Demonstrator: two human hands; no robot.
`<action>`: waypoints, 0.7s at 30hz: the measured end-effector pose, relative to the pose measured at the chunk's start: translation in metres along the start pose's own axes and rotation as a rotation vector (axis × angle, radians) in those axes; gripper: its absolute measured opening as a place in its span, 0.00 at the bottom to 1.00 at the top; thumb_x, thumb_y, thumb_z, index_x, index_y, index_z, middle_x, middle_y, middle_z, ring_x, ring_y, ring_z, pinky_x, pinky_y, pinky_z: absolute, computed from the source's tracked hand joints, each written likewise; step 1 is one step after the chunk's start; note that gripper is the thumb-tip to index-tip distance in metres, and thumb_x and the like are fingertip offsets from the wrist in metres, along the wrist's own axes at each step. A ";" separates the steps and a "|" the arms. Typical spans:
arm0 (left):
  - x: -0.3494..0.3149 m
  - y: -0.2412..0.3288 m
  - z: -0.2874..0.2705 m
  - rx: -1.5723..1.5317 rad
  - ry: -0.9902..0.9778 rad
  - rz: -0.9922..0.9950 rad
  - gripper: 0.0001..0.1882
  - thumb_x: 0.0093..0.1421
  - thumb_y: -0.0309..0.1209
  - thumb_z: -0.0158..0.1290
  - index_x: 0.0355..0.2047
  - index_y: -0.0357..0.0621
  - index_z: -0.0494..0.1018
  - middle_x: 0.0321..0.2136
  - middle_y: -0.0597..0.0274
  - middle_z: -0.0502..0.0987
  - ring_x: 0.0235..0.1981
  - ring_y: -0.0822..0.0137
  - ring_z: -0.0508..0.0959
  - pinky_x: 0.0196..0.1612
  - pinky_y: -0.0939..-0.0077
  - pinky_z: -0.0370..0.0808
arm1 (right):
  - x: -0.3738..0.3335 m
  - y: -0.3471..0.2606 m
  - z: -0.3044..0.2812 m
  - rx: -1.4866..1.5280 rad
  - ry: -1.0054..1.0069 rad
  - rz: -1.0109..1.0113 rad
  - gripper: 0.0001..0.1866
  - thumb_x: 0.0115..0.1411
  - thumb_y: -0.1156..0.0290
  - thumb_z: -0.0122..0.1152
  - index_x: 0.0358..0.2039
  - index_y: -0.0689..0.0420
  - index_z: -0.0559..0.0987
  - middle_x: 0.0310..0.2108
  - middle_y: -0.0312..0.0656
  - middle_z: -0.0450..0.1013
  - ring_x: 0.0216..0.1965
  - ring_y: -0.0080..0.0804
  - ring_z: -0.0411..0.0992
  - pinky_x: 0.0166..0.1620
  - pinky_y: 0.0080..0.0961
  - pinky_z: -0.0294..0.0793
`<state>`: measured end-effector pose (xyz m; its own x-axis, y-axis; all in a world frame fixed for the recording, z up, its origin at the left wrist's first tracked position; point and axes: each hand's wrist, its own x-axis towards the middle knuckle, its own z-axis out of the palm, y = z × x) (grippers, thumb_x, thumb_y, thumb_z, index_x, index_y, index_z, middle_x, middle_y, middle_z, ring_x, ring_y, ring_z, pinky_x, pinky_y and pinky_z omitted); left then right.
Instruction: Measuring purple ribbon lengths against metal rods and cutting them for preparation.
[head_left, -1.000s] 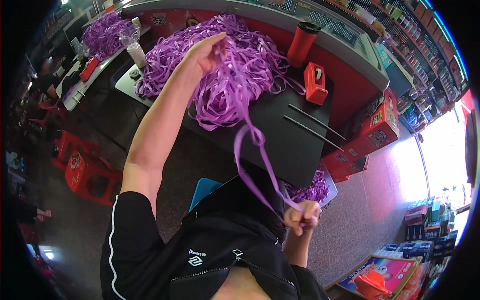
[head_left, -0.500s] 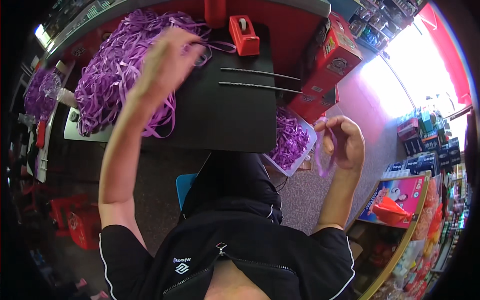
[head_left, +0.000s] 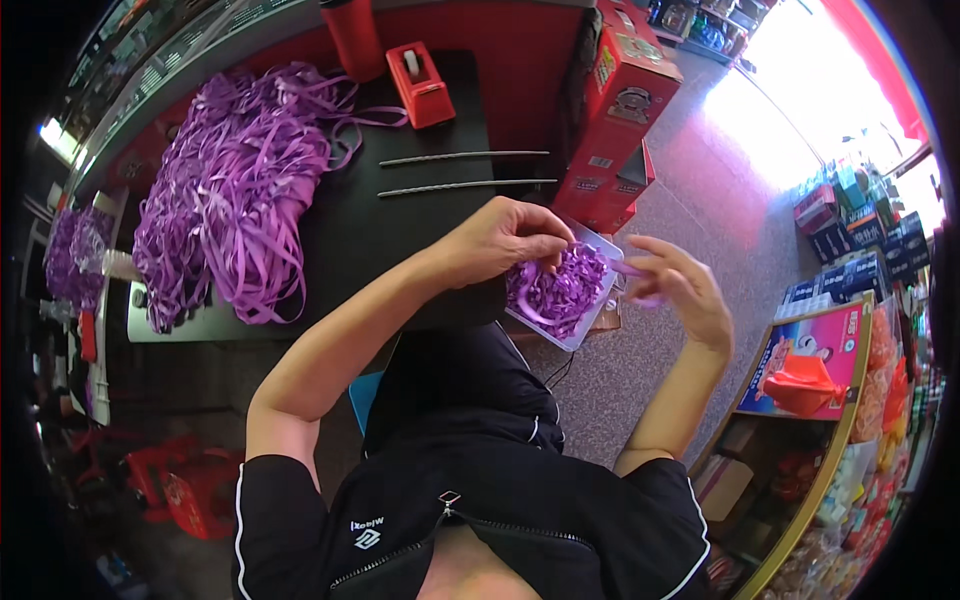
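My left hand (head_left: 510, 240) is closed in a pinch above a white plastic bin (head_left: 562, 338) of short purple ribbon pieces (head_left: 572, 280). A pale purple strip curves down below its fingers. My right hand (head_left: 688, 295) is beside the bin's right rim, fingers bent and partly apart, with a purple ribbon (head_left: 650, 300) caught between them. A large heap of long purple ribbons (head_left: 240, 190) lies on the left of the black table (head_left: 390, 235). Two thin twisted metal rods (head_left: 465, 187) stick out from the table's right side, apart from both hands.
A red tape dispenser (head_left: 420, 88) and a red cylinder (head_left: 353, 40) stand at the table's back. Red boxes (head_left: 615, 120) are stacked right of the table. At the right are a display case (head_left: 800, 440) and stacked dark blue boxes (head_left: 850, 250). Another purple ribbon heap (head_left: 75, 250) sits far left.
My left hand has moved from the ribbon heap rightward and nearer, to above the bin. The right hand has stayed beside the bin, its fingers opening somewhat. The whole view has turned slightly.
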<state>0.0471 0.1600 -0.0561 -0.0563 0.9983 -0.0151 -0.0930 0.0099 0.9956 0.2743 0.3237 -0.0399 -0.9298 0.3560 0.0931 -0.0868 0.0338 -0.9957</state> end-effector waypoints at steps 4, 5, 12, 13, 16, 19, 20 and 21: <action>0.018 -0.001 -0.005 0.223 -0.017 0.017 0.10 0.61 0.27 0.55 0.40 0.34 0.78 0.33 0.61 0.80 0.35 0.74 0.78 0.42 0.79 0.74 | 0.022 0.042 0.024 -0.072 -0.072 0.172 0.19 0.67 0.67 0.51 0.53 0.67 0.71 0.40 0.44 0.77 0.35 0.26 0.76 0.42 0.22 0.75; 0.026 0.002 -0.004 0.337 -0.023 0.049 0.10 0.60 0.27 0.55 0.40 0.34 0.78 0.33 0.60 0.80 0.35 0.74 0.78 0.42 0.79 0.74 | 0.028 0.055 0.026 -0.071 -0.116 0.116 0.18 0.66 0.67 0.53 0.50 0.68 0.73 0.38 0.43 0.78 0.35 0.25 0.75 0.42 0.21 0.75; 0.089 0.001 -0.036 0.889 0.225 0.512 0.13 0.54 0.25 0.57 0.41 0.36 0.77 0.39 0.50 0.78 0.42 0.57 0.79 0.47 0.70 0.74 | 0.093 0.077 0.003 0.093 0.370 0.045 0.13 0.61 0.68 0.60 0.41 0.66 0.79 0.29 0.36 0.76 0.30 0.18 0.72 0.35 0.14 0.72; 0.098 0.004 -0.039 0.890 0.331 0.523 0.14 0.54 0.25 0.57 0.42 0.36 0.76 0.40 0.51 0.77 0.42 0.58 0.79 0.47 0.71 0.74 | 0.108 0.077 -0.003 0.096 0.442 0.015 0.13 0.61 0.69 0.60 0.41 0.66 0.79 0.29 0.36 0.76 0.29 0.18 0.72 0.35 0.14 0.71; 0.099 0.006 -0.059 0.503 0.673 0.378 0.11 0.59 0.26 0.55 0.42 0.38 0.78 0.36 0.60 0.81 0.37 0.74 0.78 0.43 0.78 0.74 | 0.159 0.091 -0.014 0.071 0.423 -0.048 0.13 0.61 0.69 0.59 0.41 0.66 0.79 0.30 0.38 0.77 0.29 0.18 0.72 0.35 0.15 0.71; 0.078 -0.004 -0.090 0.458 0.844 0.302 0.09 0.60 0.26 0.54 0.40 0.38 0.79 0.33 0.64 0.81 0.35 0.77 0.78 0.41 0.82 0.73 | 0.179 0.080 0.010 -0.111 0.238 -0.086 0.12 0.61 0.70 0.59 0.41 0.66 0.79 0.31 0.40 0.78 0.29 0.19 0.72 0.36 0.15 0.72; 0.072 -0.008 -0.095 0.464 0.857 0.300 0.10 0.59 0.30 0.55 0.38 0.41 0.80 0.29 0.59 0.81 0.32 0.71 0.80 0.37 0.77 0.74 | 0.182 0.082 0.008 -0.163 0.142 -0.065 0.13 0.59 0.72 0.60 0.42 0.65 0.78 0.32 0.42 0.78 0.29 0.20 0.72 0.37 0.16 0.72; 0.070 -0.013 -0.098 0.462 0.860 0.296 0.10 0.59 0.30 0.55 0.38 0.41 0.80 0.29 0.59 0.81 0.32 0.71 0.80 0.37 0.77 0.74 | 0.182 0.082 0.007 -0.162 0.138 -0.061 0.13 0.59 0.72 0.60 0.42 0.65 0.78 0.32 0.42 0.78 0.29 0.20 0.72 0.37 0.16 0.72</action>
<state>-0.0527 0.2239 -0.0793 -0.7269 0.5865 0.3573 0.4232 -0.0272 0.9056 0.0950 0.3843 -0.1044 -0.8658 0.4729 0.1637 -0.0728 0.2047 -0.9761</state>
